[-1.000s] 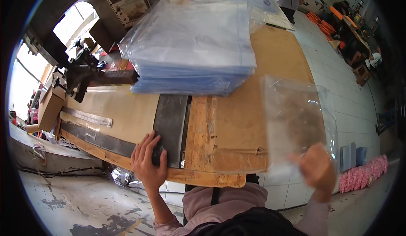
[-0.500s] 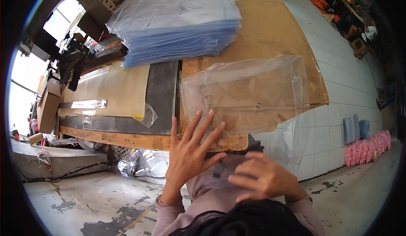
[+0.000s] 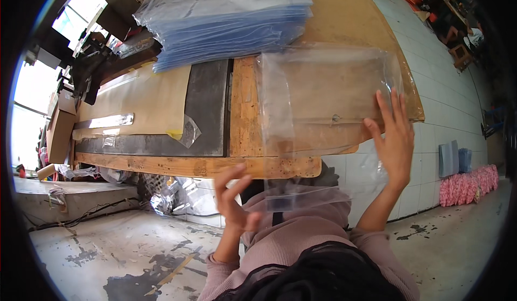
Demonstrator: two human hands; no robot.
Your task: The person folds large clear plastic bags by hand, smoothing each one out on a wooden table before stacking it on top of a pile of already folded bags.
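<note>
A clear plastic bag (image 3: pixel 323 96) lies flat on the worn wooden table (image 3: pixel 242 163), and its near end hangs over the front edge toward my lap. My right hand (image 3: pixel 393 136) rests flat on the bag's right edge with its fingers spread and pointing away from me. My left hand (image 3: pixel 234 198) hovers below the table's front edge, beside the hanging end of the bag. Its fingers are loosely curled and apart, and it holds nothing.
A thick stack of clear bags (image 3: pixel 226 15) sits at the back of the table. A black strip (image 3: pixel 207 107) and brown paper (image 3: pixel 140 96) cover the left part. Pink bundles (image 3: pixel 468 182) and grey sheets (image 3: pixel 452 158) lie on the tiled floor at right.
My left hand has come off the bag and dropped below the table edge. My right hand has risen from my lap to press on the bag's right edge.
</note>
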